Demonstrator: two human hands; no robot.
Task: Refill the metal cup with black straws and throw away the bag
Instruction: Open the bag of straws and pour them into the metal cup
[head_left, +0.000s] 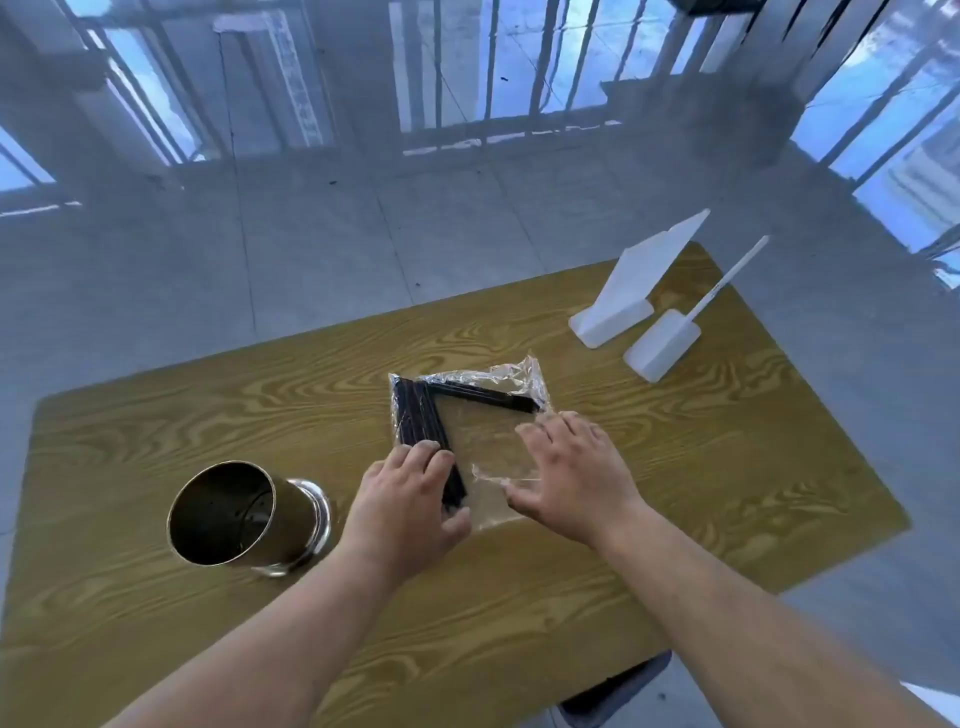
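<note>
Head view: clear bag (488, 415) of black straws (423, 415) lies mid-table (156, 405), right of metal cup (244, 512). Left hand (410, 499) grips straws through bag; right hand (571, 475) flat, fingers spread, pressing bag. White stands beyond bag.

One head-worn view looks forward and steeply down onto the wood-grain table (675, 467) from its near edge, close enough that both forearms enter from the bottom of the frame. The table fills the lower two thirds; beyond its far edge lie grey floor tiles (311, 234) and a railing (493, 67). The wide lens bends the table's edges. No second view overlaps it.
</note>
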